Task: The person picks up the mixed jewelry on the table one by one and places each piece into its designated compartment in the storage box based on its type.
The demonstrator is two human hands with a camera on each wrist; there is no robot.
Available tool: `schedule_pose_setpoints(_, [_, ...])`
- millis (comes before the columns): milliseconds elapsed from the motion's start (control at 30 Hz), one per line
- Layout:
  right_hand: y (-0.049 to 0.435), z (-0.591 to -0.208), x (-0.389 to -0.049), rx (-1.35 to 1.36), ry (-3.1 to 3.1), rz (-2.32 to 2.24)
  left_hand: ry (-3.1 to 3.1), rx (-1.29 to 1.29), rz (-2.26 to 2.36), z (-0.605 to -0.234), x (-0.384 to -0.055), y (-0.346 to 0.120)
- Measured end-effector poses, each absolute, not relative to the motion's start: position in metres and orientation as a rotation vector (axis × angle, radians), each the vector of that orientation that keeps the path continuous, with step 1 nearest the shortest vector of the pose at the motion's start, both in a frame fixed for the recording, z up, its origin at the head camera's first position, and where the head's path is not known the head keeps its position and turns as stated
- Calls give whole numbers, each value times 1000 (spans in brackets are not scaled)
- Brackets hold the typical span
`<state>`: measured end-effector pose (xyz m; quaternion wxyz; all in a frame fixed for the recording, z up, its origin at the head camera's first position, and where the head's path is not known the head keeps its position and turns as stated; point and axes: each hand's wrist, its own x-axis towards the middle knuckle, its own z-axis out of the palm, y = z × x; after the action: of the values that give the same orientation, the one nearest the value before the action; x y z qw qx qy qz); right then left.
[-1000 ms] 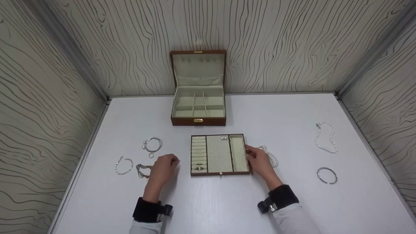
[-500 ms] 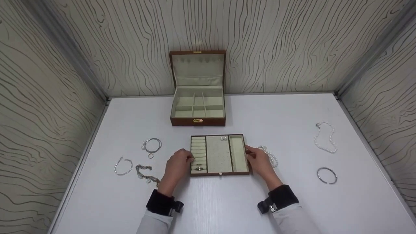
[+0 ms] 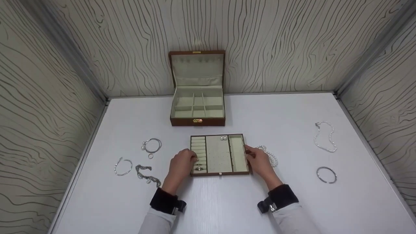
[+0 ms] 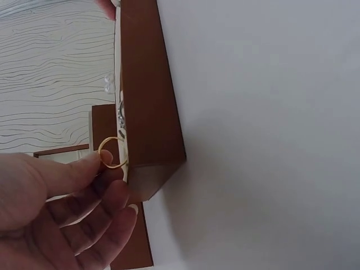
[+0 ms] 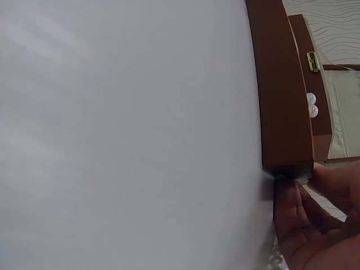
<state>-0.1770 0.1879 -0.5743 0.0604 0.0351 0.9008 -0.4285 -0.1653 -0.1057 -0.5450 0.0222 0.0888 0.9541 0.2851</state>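
A brown jewelry tray [image 3: 218, 155] lies in front, with a ring roll section on the left, a pale middle panel and a long compartment on the right. My left hand [image 3: 183, 163] pinches a gold ring [image 4: 104, 142] between thumb and fingers at the ring rolls, and the left wrist view shows it at the tray's edge. Another ring [image 3: 199, 168] sits low in the rolls. Two pearl earrings [image 3: 223, 138] are at the panel's top. My right hand [image 3: 261, 161] grips the tray's right side, thumb at the rim, beside a pearl strand [image 3: 273, 159].
Behind the tray stands a brown jewelry box [image 3: 197, 123], lid raised, with divided compartments. On the left lie a double bangle [image 3: 152, 151], a small ring [image 3: 150, 156], a silvery bracelet [image 3: 123, 175] and a chain bracelet [image 3: 148, 178]. A pearl necklace [image 3: 332, 136] and dark bangle [image 3: 336, 177] lie far right.
My left hand has moved right with the gold ring, from above the chain bracelet to the tray's ring rolls, uncovering the chain bracelet. My right hand stays at the tray's right side.
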Motion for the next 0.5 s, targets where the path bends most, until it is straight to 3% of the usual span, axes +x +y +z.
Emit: schedule_pose_setpoints(500, [188,-573,-177,72,2750,-1290,2954,303,886,-547,-166,-96])
